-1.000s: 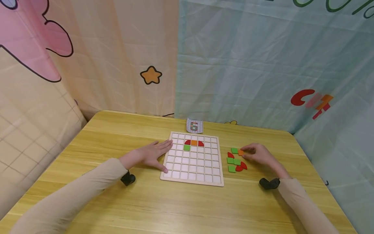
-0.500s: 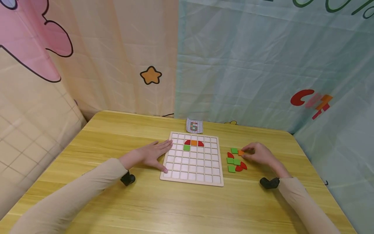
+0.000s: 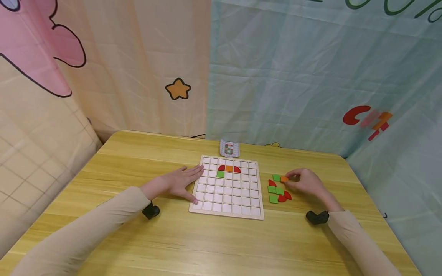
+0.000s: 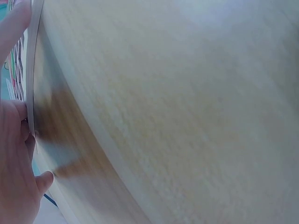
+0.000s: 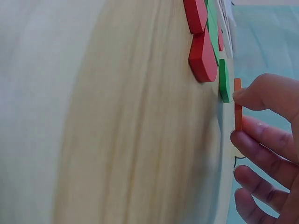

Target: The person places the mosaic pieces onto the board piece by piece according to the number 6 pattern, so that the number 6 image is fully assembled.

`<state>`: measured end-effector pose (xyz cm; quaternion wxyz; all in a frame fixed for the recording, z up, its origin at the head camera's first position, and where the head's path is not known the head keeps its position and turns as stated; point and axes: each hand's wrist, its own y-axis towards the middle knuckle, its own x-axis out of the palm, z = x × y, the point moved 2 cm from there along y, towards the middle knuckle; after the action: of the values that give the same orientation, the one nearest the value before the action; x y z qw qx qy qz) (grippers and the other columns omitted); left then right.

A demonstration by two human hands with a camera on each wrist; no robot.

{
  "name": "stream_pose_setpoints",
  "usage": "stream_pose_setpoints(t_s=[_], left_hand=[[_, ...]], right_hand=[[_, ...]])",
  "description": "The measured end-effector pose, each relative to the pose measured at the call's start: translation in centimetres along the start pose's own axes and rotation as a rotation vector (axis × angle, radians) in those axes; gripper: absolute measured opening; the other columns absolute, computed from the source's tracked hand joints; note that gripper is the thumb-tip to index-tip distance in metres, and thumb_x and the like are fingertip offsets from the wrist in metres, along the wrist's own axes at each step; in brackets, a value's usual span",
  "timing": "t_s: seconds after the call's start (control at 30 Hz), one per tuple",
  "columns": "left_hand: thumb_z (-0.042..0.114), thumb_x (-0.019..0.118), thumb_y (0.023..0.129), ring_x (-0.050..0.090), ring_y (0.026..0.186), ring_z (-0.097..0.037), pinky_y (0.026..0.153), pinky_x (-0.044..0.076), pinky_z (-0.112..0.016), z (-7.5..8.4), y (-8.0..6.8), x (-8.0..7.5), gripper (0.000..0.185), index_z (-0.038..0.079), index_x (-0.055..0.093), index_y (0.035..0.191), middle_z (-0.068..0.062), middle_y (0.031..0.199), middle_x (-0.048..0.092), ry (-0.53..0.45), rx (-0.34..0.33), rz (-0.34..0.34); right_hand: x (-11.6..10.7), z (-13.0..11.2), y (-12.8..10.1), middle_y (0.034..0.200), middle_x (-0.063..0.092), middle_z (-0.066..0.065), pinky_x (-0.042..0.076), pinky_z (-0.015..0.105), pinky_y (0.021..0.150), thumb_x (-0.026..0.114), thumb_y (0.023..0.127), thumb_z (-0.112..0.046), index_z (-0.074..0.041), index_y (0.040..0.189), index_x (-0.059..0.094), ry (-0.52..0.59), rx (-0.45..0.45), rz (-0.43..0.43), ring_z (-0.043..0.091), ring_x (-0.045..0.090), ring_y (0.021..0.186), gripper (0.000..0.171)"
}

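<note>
My left hand rests with fingers spread on the left edge of a white gridded wooden board; the left wrist view shows its fingertips at the board's rim. My right hand pinches an orange square tile between thumb and fingers, right of the board. Beside it on the table lie several green square tiles and red quarter-round tiles. In the board's upper cells sit two red tiles, an orange tile between them, and a green tile below the left red one.
A small curled card printed with a coloured grid pattern stands just behind the board. The wooden table ends at a back edge against hanging cloth. Each wrist wears a black camera.
The orange tile in my right hand has shifted very slightly up and left, with the fingers now closer around it. My left hand and the board have stayed put.
</note>
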<state>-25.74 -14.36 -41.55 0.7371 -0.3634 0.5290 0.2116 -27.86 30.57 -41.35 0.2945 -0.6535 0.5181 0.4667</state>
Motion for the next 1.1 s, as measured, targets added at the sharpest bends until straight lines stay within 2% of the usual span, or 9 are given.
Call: stream_pose_setpoints(t_s=[0.53, 0.77, 1.1], left_hand=[[0.077, 0.052, 0.079, 0.001, 0.151, -0.022, 0.121, 0.008, -0.051, 0.0, 0.0, 0.2, 0.113, 0.010, 0.004, 0.156, -0.006, 0.163, -0.003, 0.002, -0.004, -0.002], [0.076, 0.053, 0.078, 0.002, 0.151, -0.022, 0.121, 0.009, -0.051, -0.1, 0.1, 0.3, 0.113, 0.010, 0.004, 0.156, -0.006, 0.163, -0.002, -0.002, -0.009, 0.000], [0.075, 0.053, 0.079, 0.000, 0.151, -0.022, 0.121, 0.008, -0.051, 0.0, -0.1, -0.1, 0.112, 0.010, 0.003, 0.155, -0.006, 0.163, -0.004, -0.002, -0.011, -0.011]], right_hand=[[0.5, -1.9, 0.2, 0.091, 0.073, 0.000, 0.044, 0.028, 0.064, 0.076, 0.080, -0.031, -0.014, 0.100, 0.076, -0.015, -0.013, 0.019, 0.012, 0.056, 0.073, 0.026], [0.7, -3.5, 0.7, 0.087, 0.073, -0.002, 0.041, 0.025, 0.057, 0.075, 0.080, -0.032, -0.014, 0.098, 0.076, -0.022, -0.053, 0.026, 0.009, 0.052, 0.065, 0.026], [1.4, -6.0, 1.7, 0.085, 0.072, -0.001, 0.037, 0.025, 0.053, 0.075, 0.081, -0.031, -0.012, 0.101, 0.075, -0.001, -0.075, -0.017, 0.010, 0.047, 0.060, 0.027]])
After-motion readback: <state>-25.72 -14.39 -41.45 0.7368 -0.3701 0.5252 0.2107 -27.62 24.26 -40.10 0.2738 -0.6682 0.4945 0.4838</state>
